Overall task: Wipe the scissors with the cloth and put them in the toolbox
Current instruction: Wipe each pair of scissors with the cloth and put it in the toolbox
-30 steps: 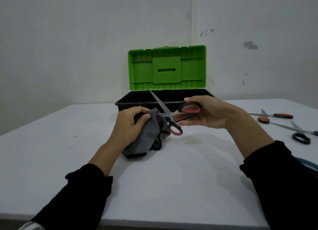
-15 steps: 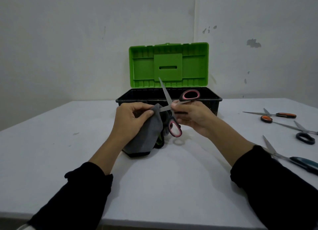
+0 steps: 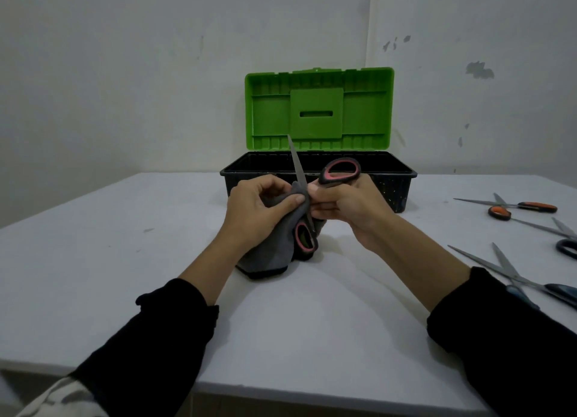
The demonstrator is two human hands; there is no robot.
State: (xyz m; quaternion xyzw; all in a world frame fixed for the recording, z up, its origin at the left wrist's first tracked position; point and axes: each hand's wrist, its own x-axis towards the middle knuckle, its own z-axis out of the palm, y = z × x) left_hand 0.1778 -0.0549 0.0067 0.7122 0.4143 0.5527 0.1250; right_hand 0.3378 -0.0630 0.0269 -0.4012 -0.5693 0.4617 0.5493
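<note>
Sleeves: the person is wearing long black sleeves point(image 3: 156, 348) on both arms, each pushed up and bunching in soft folds below the forearm.
Hands: the left hand point(image 3: 253, 210) and right hand point(image 3: 352, 204) are showing bare, wearing no gloves.
Lower left corner: a pale, mottled fabric point(image 3: 59, 398) is showing beneath the left sleeve.

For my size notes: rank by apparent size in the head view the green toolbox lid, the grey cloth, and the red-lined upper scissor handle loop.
1. Green toolbox lid
2. Grey cloth, partly hidden by the left hand
3. Red-lined upper scissor handle loop
</note>
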